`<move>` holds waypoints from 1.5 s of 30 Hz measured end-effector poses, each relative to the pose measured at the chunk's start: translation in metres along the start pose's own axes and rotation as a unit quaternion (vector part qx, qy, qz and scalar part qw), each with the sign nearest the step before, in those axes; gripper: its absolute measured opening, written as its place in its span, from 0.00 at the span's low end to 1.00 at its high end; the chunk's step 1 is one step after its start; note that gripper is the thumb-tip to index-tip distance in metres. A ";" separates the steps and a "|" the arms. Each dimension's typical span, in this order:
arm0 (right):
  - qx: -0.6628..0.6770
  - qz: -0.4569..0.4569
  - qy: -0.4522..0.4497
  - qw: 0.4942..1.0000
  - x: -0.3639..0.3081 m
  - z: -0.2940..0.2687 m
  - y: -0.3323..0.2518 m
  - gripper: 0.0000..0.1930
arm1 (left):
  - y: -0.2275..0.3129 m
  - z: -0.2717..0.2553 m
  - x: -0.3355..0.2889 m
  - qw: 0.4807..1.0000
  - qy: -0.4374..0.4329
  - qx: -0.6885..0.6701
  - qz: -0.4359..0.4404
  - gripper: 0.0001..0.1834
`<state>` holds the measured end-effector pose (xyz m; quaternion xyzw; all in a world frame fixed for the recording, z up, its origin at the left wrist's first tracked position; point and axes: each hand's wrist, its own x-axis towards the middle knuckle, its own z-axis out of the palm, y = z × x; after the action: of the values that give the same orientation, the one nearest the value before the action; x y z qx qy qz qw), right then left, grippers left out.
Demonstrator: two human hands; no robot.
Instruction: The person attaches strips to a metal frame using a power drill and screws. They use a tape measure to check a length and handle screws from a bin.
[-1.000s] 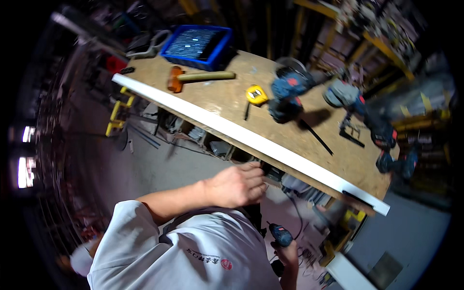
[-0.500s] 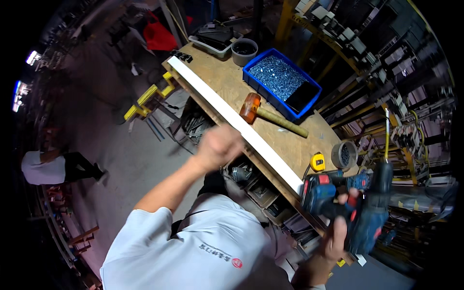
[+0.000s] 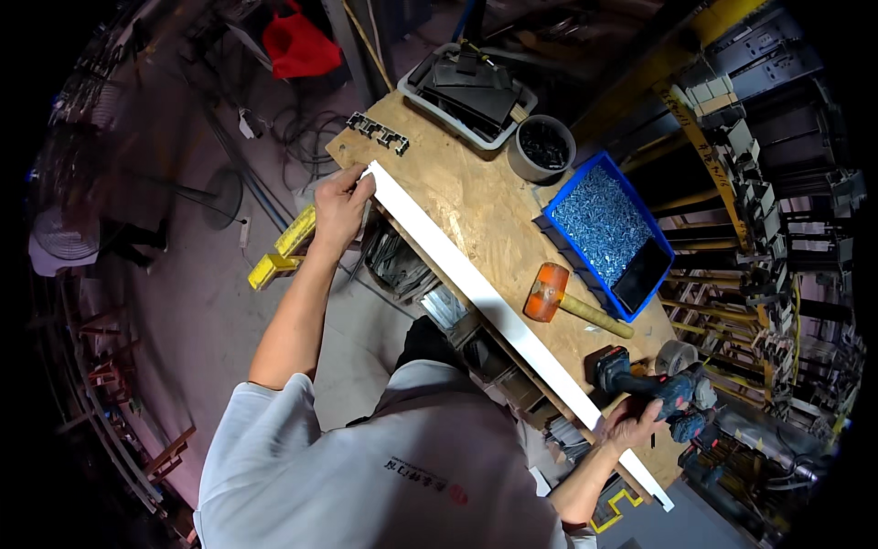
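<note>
A long white profile bar [image 3: 498, 306] lies along the near edge of the wooden workbench. My left hand [image 3: 340, 206] is closed on its far left end, fingers pinching the tip. Toward the other end, my right hand [image 3: 631, 425] lies across the bar with its fingers bent around it, and the bar's end sticks out beyond the hand. A blue and black cordless drill [image 3: 645, 382] rests on the bench just past my right fingers, apart from my grip. Near the bar's middle lies an orange-headed mallet [image 3: 547, 293] with a wooden handle.
A blue bin [image 3: 599, 224] of screws stands at the back of the workbench [image 3: 439, 192]. Beside it are a grey tub [image 3: 541, 148] and a tray [image 3: 466, 96] of black parts. Small black profile pieces [image 3: 377, 133] lie at the far corner. Racks [image 3: 732, 238] stand to the right.
My right hand has let go of the drill, which now lies on the bench, and has come to the bar. My left hand has moved up to the bar's far end.
</note>
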<state>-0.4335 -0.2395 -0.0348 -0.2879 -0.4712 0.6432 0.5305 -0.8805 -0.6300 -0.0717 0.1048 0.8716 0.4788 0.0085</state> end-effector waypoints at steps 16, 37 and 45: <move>-0.242 0.106 0.037 0.964 0.005 0.046 -0.016 0.41 | -0.047 0.011 0.045 0.998 0.011 0.006 0.055 0.19; -0.830 0.197 -0.089 0.514 0.105 -0.246 -0.133 0.12 | -0.019 0.011 0.059 0.912 0.013 0.363 0.191 0.19; -0.873 0.185 -0.199 0.406 0.170 -0.288 -0.053 0.15 | -0.005 -0.010 0.085 0.904 -0.060 0.359 0.225 0.13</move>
<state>-0.2074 0.0084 -0.0767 -0.5390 -0.8049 0.0052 -0.2481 -0.9661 -0.6244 -0.0636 0.3230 0.9354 0.1158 -0.0852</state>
